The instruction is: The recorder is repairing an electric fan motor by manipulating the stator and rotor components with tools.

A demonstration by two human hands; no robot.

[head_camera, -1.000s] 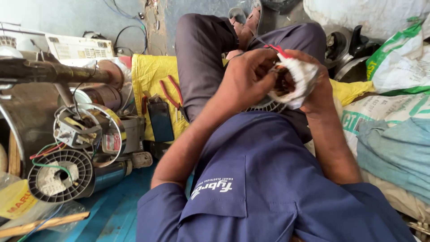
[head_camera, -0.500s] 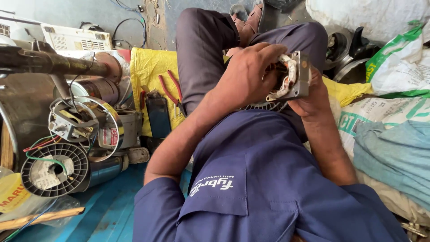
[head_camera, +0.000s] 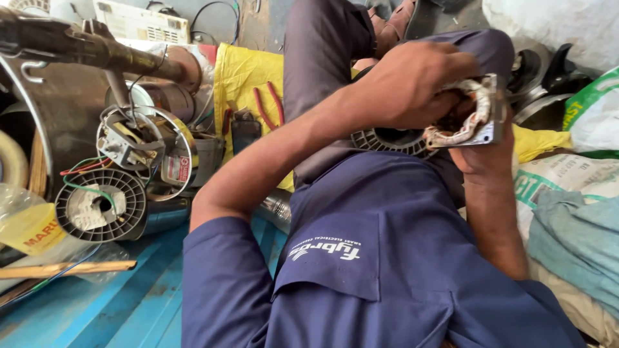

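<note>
Both my hands hold a small motor stator (head_camera: 480,113), a square metal core with white-taped windings, above my lap. My left hand (head_camera: 412,84) wraps over its top and left side, fingers curled on the winding. My right hand (head_camera: 485,158) supports it from below and behind, mostly hidden by the stator. Under the hands, a grey finned round motor housing (head_camera: 387,140) rests on my lap. My blue shirt fills the lower part of the view.
Red-handled pliers (head_camera: 264,106) lie on a yellow cloth (head_camera: 248,74) to the left. Further left are a wire spool (head_camera: 97,206), a motor part with coloured wires (head_camera: 138,145), a dark pipe (head_camera: 77,45) and a wooden stick (head_camera: 64,269). Sacks (head_camera: 567,187) are piled on the right.
The stator has been turned in my hands: its round wound face showed a second ago, now its square metal edge faces the camera. Both hands stay on it.
</note>
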